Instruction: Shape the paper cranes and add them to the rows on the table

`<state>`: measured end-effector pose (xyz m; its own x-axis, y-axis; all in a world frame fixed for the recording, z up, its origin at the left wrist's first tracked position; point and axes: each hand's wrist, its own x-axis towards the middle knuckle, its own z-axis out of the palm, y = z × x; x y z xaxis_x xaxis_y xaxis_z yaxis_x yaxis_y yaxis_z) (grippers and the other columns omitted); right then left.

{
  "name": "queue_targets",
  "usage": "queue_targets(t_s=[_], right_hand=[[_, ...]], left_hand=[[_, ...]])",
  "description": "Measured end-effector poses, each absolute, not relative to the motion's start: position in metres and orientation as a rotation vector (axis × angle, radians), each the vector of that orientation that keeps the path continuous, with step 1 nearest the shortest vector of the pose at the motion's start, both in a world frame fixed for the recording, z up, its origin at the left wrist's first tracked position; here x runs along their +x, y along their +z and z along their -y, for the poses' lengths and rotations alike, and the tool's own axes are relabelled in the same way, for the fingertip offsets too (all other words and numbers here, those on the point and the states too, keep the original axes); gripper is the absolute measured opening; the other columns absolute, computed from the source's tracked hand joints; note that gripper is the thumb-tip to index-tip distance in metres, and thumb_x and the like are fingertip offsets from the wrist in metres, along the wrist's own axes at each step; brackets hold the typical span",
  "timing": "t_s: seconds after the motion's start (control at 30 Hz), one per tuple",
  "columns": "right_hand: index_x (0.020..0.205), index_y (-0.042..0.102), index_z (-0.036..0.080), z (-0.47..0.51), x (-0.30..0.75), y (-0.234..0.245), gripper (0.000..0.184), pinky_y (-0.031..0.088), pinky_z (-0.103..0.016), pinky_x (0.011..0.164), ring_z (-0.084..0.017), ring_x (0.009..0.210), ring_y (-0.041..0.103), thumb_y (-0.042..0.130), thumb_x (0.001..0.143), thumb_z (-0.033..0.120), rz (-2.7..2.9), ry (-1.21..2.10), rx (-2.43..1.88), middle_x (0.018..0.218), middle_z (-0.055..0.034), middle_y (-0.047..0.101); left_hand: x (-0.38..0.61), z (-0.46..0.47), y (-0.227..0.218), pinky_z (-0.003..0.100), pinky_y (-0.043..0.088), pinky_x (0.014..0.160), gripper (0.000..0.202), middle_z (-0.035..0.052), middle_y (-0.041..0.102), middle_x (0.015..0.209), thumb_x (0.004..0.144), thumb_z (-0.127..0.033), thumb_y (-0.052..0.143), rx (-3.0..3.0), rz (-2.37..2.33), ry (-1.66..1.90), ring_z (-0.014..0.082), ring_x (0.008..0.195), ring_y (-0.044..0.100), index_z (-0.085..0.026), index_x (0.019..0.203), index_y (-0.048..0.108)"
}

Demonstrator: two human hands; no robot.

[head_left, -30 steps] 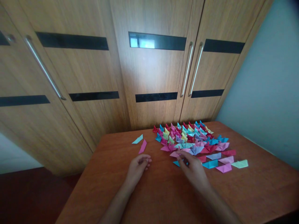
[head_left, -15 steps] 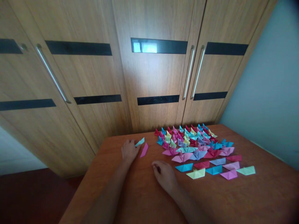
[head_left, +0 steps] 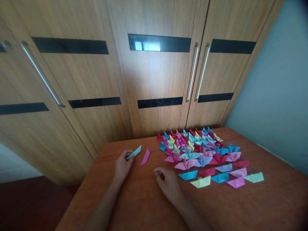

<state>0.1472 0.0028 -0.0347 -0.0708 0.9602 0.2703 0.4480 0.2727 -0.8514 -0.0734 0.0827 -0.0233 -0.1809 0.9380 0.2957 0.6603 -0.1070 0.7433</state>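
Note:
A light blue folded paper piece (head_left: 135, 152) is pinched between the thumb and fingers of my left hand (head_left: 123, 165), near the left side of the table. Just right of it lies a magenta folded paper piece (head_left: 145, 157), flat on the wood and apart from the hand. My right hand (head_left: 167, 182) rests on the table with its fingers curled in; whether anything is inside them is hidden. Beside the right hand lie several flat folded paper pieces, the nearest a blue one (head_left: 188, 175) and a yellow one (head_left: 201, 182).
Several rows of colourful origami cranes (head_left: 190, 155) stand at the back right of the brown wooden table (head_left: 144, 205). Behind the table rises a wooden wardrobe (head_left: 154, 77) with metal handles. A pale wall (head_left: 271, 106) borders the right side.
My left hand has drawn back toward me and left, lifting the light blue paper piece with it. The right hand has stayed nearly still. The camera view has shifted slightly.

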Motion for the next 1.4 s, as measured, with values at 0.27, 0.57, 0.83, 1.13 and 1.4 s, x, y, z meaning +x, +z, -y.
queue_targets(t_s=[0.27,0.57,0.83,1.13,1.4], right_hand=[[0.097,0.063,0.018,0.001,0.148,-0.032,0.030,0.047,-0.025,0.063,-0.016,0.069,0.060,0.058,0.079,0.041,1.375,1.057,-1.138,0.081,-0.0023,0.066],[0.067,0.063,0.016,0.007,0.157,-0.021,0.031,0.044,-0.023,0.059,-0.015,0.063,0.057,0.058,0.080,0.044,1.419,1.019,-1.134,0.064,-0.0007,0.063],[0.076,0.067,0.015,0.004,0.162,-0.025,0.045,0.041,-0.022,0.048,-0.015,0.060,0.057,0.048,0.082,0.055,1.434,1.184,-1.087,0.064,-0.0020,0.063],[0.066,0.063,0.015,0.020,0.185,-0.014,0.033,0.037,-0.022,0.053,-0.012,0.057,0.047,0.059,0.077,0.046,1.344,0.920,-1.231,0.058,0.0016,0.055],[0.103,0.060,0.016,0.061,0.300,-0.009,0.049,0.047,-0.026,0.062,-0.020,0.069,0.060,0.061,0.072,0.054,1.107,0.660,-1.524,0.073,-0.0039,0.065]], left_hand=[[-0.010,-0.010,-0.013,0.024,0.047,0.063,0.025,0.0031,0.067,0.075,0.076,-0.038,0.062,1.378,-1.243,1.141,0.0167,0.069,0.061,-0.015,0.087,0.063],[0.013,0.009,-0.005,0.021,0.042,0.057,0.019,0.0007,0.066,0.067,0.071,-0.034,0.068,1.313,-1.129,1.007,0.0123,0.059,0.056,-0.016,0.073,0.064],[0.003,0.001,-0.009,0.021,0.040,0.052,0.027,0.0027,0.067,0.066,0.069,-0.041,0.068,1.332,-1.127,0.982,0.0120,0.054,0.054,-0.015,0.070,0.066],[0.013,0.010,-0.009,0.022,0.040,0.053,0.029,0.0026,0.067,0.064,0.070,-0.043,0.067,1.331,-1.032,0.898,0.0133,0.057,0.057,-0.015,0.077,0.068],[0.007,0.004,-0.016,0.022,0.042,0.055,0.025,0.0037,0.068,0.069,0.070,-0.040,0.064,1.270,-1.128,0.983,0.0132,0.058,0.058,-0.016,0.078,0.064]])
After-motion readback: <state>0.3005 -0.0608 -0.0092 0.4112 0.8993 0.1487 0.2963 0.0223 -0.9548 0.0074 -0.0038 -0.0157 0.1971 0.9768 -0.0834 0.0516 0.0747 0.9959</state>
